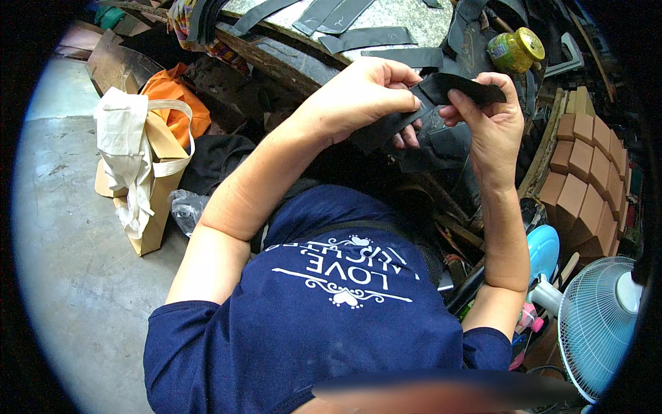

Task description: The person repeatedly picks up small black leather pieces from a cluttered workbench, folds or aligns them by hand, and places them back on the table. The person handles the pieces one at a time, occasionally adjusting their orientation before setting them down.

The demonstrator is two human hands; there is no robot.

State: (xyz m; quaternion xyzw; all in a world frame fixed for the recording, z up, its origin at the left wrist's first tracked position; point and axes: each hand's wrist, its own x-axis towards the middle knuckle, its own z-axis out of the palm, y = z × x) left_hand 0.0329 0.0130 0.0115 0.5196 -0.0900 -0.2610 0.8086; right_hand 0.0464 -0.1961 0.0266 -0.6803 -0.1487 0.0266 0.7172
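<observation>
Both of my hands are raised over my lap at the table's near edge, holding a thin black sheet piece (433,88), leather-like, between them. My left hand (369,93) pinches its left part between thumb and fingers. At the other end, my right hand (495,127) grips the piece with the thumb on top, and that end curls up. More black material (441,148) shows below the hands; whether it joins the held piece I cannot tell. Beyond them, several flat black strips (369,39) lie on a pale speckled slab (429,24).
A yellow-lidded jar (516,50) stands right of the slab. Stacked brown blocks or boxes (583,172) fill the right side, above a blue-and-white fan (598,321). At left, a cardboard box (165,200) carries a white cloth bag (124,131), near orange cloth (181,103).
</observation>
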